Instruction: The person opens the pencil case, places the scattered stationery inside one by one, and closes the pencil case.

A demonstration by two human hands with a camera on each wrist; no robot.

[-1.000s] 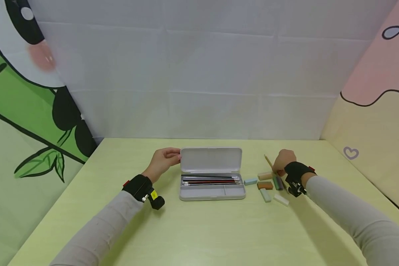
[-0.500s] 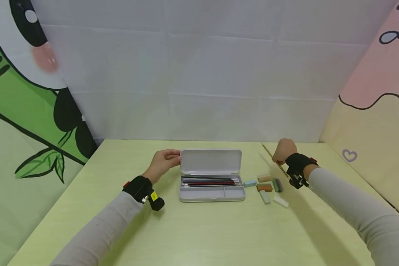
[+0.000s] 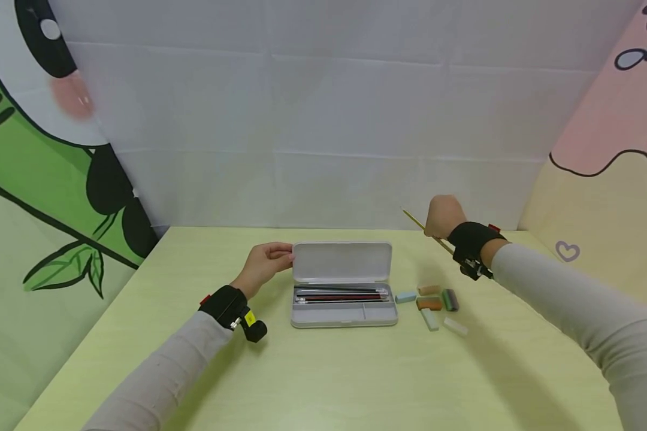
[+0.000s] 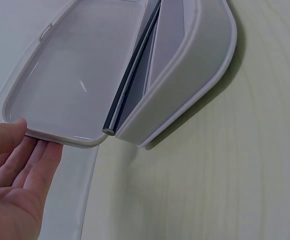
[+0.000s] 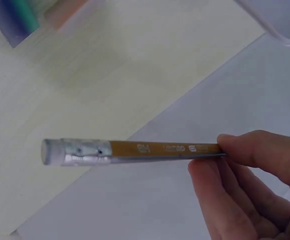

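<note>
— Two hands were at work over the table [image 3: 323,371]. What was the biggest thing on it?

— A grey pencil case [image 3: 344,284], lying open, its lid [image 3: 342,261] tipped up. The left hand [image 3: 263,263] held the lid's left end, thumb on the inner face and fingers [image 4: 32,157] straight behind it, so the whole case sat to the right of that hold.

— And inside?

— Several pencils [image 3: 339,293] lay lengthwise in the long back compartment; dark ones and a red one showed. I saw nothing in the two front compartments.

— The right hand?

— Right hand [image 3: 442,216] was raised above the table's far edge, pinching a yellow pencil [image 3: 425,228] between thumb and fingertips [image 5: 244,150]. From the pinch its silver-ferruled eraser end [image 5: 75,151] stuck out one way and the remaining length the other, up and to the left in the head view.

— Anything smaller?

— Six little erasers [image 3: 431,304] lay in a loose cluster below that grip, just right of the case.
</note>
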